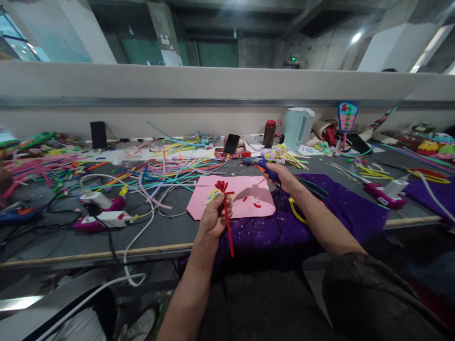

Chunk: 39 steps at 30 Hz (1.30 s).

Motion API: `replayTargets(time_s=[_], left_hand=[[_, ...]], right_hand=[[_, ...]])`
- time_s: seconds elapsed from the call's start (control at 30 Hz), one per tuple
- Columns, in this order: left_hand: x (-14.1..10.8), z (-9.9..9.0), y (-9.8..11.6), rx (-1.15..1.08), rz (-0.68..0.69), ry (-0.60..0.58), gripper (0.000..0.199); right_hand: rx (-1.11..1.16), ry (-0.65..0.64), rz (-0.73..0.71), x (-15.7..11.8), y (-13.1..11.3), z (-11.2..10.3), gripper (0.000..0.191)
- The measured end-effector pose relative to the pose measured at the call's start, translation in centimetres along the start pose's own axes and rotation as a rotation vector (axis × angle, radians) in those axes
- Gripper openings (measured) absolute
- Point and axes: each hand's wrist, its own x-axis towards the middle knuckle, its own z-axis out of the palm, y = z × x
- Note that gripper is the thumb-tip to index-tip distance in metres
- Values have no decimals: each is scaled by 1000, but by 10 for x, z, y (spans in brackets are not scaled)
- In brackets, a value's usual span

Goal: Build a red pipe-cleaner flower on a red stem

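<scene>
My left hand pinches a red pipe-cleaner flower, with its looped head up and a long red stem hanging below the fingers. Wrapped around a blue hot glue gun is my right hand; the gun's nozzle points left, apart from the flower. Beneath my left hand lies a pink sheet with short red clippings and small yellow and blue bits on it. A purple cloth spreads under my right forearm.
Loose pipe cleaners cover the left of the table. Power strips with trailing cables sit front left, another power strip at right. Along the back stand a phone, a bottle and a kettle. Pliers lie on the cloth.
</scene>
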Motion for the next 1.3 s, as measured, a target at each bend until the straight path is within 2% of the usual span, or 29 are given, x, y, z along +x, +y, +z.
replayTargets(time_s=[0.07,0.17,0.27,0.4,0.57,0.77,0.87,1.1,1.3], left_hand=[[-1,-1,-1,-1,5,-6,16],[-1,-2,-2,1,8,-18,18],[-2,-2,-2,-10,8,-14,18],[-2,-1,-2,-15,19,6,18],[0,-2,-2,-10,20,42,20],[3,-8,-6,50,63,95,20],[3,-9,-6,52,60,123,20],[2,-7,-5,17,30,115,21],[1,-5,-5,25,29,111,21]], right_hand=[[161,26,0,-2,-1,-1,38],[369,53,-5,-7,-3,0,34],[426,4,-58,-14,-7,3,26],[429,-71,-112,-26,-15,10,26],[326,-85,-164,-42,-20,23,24],[54,-131,-281,-64,-18,40,24],[-38,-106,-316,-72,-18,45,31],[-301,-19,-367,-77,-19,46,21],[-401,16,-402,-75,-12,48,22]])
